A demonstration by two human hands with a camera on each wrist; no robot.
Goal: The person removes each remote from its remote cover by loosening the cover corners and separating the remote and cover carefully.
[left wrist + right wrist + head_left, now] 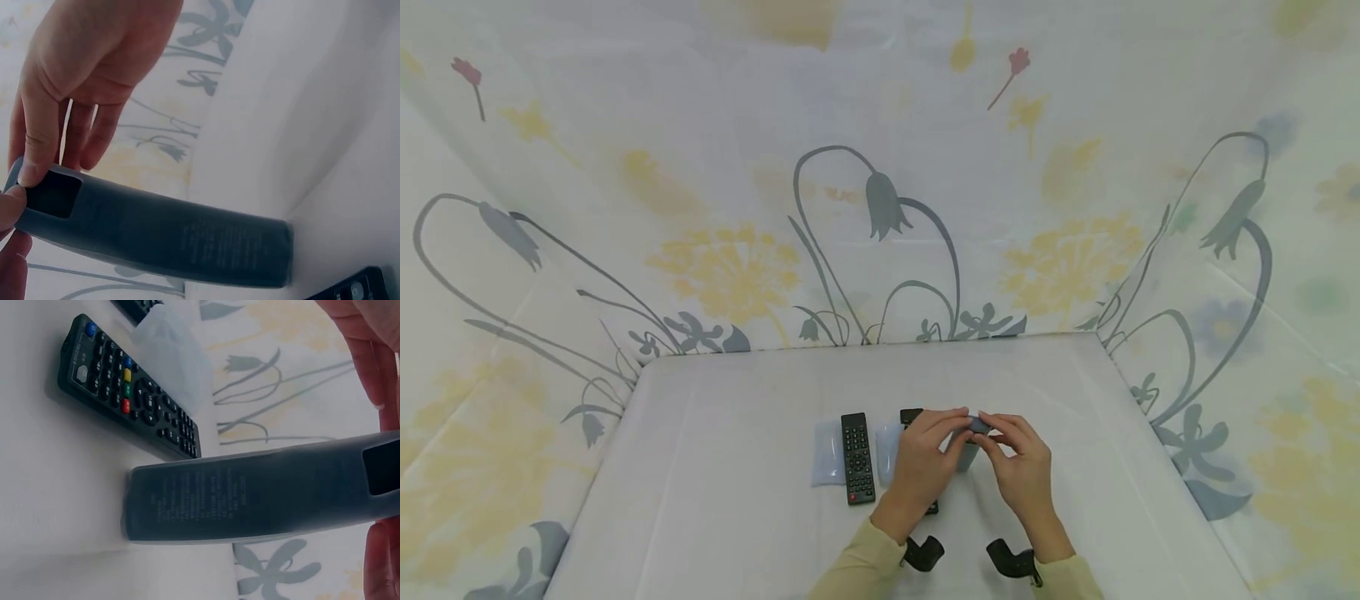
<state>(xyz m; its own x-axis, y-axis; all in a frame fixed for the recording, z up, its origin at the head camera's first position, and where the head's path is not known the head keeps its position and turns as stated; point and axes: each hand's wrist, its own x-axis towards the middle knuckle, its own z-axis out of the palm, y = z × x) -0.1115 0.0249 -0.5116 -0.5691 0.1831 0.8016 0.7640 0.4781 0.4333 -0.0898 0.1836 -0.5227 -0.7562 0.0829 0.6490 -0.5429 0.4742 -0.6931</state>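
Note:
A dark remote control in a translucent grey-blue cover (156,225) stands on end, back side showing, its lower end close to the white tabletop. A cutout near the top leaves a dark patch of the remote (382,467) bare, and faint printed text shows through lower down. My left hand (925,458) pinches one side of the cover's upper end between thumb and fingers. On the opposite side my right hand (1022,473) grips the same end, thumb at the cutout in the left wrist view. The two thumbs nearly meet there.
Left of my hands lies a black remote (857,458) between two pale-blue translucent pouches (828,454) (887,450). Another black remote (134,394) with coloured buttons lies partly beneath my left forearm. Flowered cloth walls (880,275) enclose the table at the back and sides.

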